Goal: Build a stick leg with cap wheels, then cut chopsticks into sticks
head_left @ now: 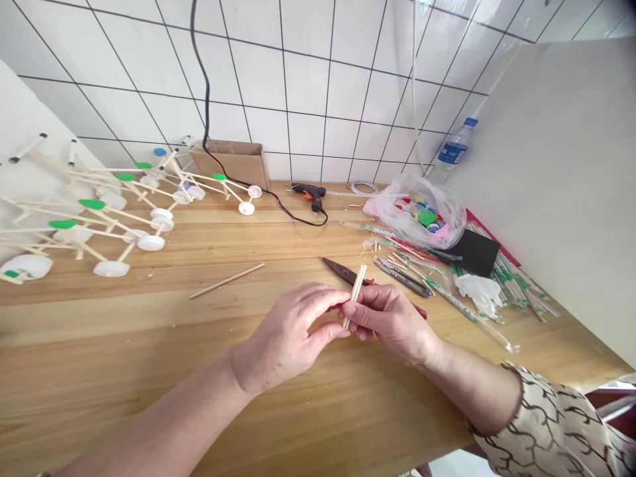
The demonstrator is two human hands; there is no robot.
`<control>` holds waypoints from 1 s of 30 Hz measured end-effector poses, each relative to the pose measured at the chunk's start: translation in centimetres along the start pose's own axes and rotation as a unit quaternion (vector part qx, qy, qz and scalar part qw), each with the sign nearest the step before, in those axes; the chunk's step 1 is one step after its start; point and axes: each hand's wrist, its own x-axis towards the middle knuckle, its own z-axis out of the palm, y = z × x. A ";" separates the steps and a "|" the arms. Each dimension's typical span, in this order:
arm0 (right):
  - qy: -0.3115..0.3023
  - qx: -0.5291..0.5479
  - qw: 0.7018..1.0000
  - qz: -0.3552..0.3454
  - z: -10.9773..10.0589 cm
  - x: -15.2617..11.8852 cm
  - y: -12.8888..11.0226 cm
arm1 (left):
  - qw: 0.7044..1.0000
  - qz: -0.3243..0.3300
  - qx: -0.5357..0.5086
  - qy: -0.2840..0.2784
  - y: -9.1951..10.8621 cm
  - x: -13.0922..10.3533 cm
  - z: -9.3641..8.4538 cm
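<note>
A small bundle of short wooden sticks (358, 283) stands tilted between my two hands over the table. My right hand (390, 318) pinches the sticks between thumb and fingers. From the other side, my left hand (293, 328) closes its thumb and fingertips on the bundle's edge and lower end. Behind the bundle lie dark-jawed pliers (340, 270), their red handles partly covered by my right hand. A longer wooden stick (227, 281) lies on the table to the left. Thread snips (405, 277) rest right of the pliers.
Stick-built frames with white wheels (112, 267) crowd the left side. Along the back are a cardboard box (236, 162), a glue gun (311, 193) with its black cable, and a plastic bag (447, 212) of bottle caps. Wrapped sticks (472, 311) and a water bottle (453, 151) are at right.
</note>
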 end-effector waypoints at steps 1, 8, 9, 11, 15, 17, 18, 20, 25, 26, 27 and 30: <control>-0.002 -0.001 1.000 -0.002 0.0 0.0 0.0 | 1.000 0.002 0.001 -0.001 0.0 0.0 0.0; -0.006 -0.007 1.000 -0.008 0.0 0.0 0.2 | 1.000 0.026 0.006 0.013 -0.1 -0.1 0.1; -0.004 -0.011 1.000 -0.008 0.0 0.0 0.2 | 0.999 0.028 0.003 0.014 -0.2 -0.1 0.1; -0.002 -0.026 1.000 -0.010 0.1 0.0 0.1 | 0.999 0.030 -0.004 0.014 -0.3 0.0 0.2; -0.005 -0.098 0.995 -0.029 0.2 -0.2 -0.2 | 0.999 0.022 -0.022 0.018 -0.4 0.0 0.4; -0.004 -0.141 0.989 -0.045 0.2 -0.2 -0.3 | 0.999 0.005 -0.031 0.013 -0.4 0.0 0.4; -0.004 -0.157 0.986 -0.052 0.2 -0.2 -0.4 | 0.999 -0.007 -0.035 0.008 -0.4 -0.1 0.4; -0.004 -0.178 0.982 -0.059 0.2 -0.1 -0.3 | 0.998 -0.037 -0.040 -0.006 -0.3 -0.1 0.3; -0.001 -0.215 0.975 -0.060 0.0 0.1 -0.2 | 0.988 -0.119 -0.080 -0.051 0.3 0.5 -0.7; -0.002 -0.224 0.973 -0.062 -0.1 0.1 -0.2 | 0.984 -0.137 -0.098 -0.059 0.5 0.7 -0.9; -0.004 -0.231 0.971 -0.065 -0.1 0.0 -0.2 | 0.978 -0.157 -0.121 -0.063 0.5 0.9 -1.1; -0.017 -0.243 0.967 -0.071 -0.1 -0.1 -0.1 | 0.953 -0.225 -0.196 -0.043 0.7 1.4 -1.3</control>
